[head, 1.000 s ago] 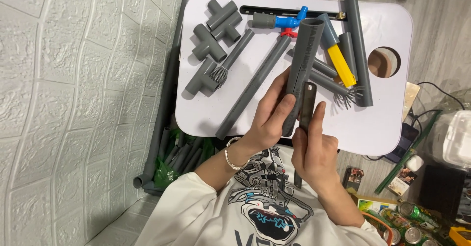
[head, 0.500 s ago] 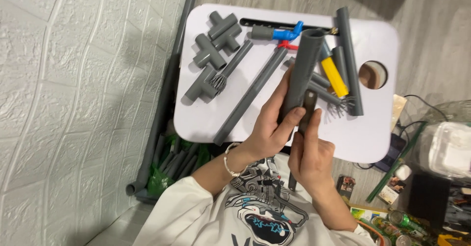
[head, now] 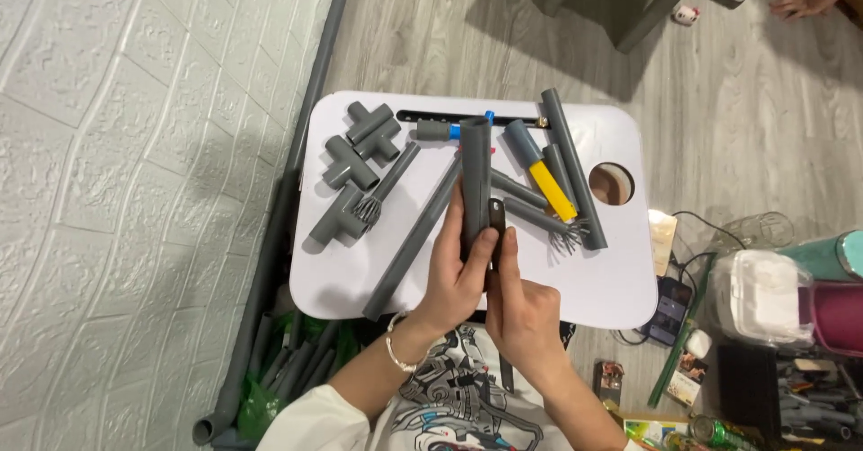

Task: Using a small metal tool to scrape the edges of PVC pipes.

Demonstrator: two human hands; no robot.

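My left hand (head: 456,277) is wrapped around a thick grey plastic pipe (head: 475,172) and holds it upright over a small white table (head: 602,294). My right hand (head: 520,305) grips a thin dark tool (head: 496,220) pressed against the pipe's right side; its lower end pokes out below my wrist. On the table behind lie three grey T-fittings (head: 358,165), a long grey pipe (head: 415,240) and a yellow-handled tool (head: 551,190).
More grey pipes (head: 573,169) and a blue-handled tool (head: 457,130) lie on the table, which has a round hole (head: 611,184). A long pipe (head: 270,262) runs beside the white wall. Pipe offcuts (head: 288,370) sit below left. Boxes and clutter (head: 764,298) crowd the right floor. Another person's hand (head: 796,1) is top right.
The view has shifted, so the table and hands sit more central now. Both hands keep the same hold on the pipe and the dark tool.
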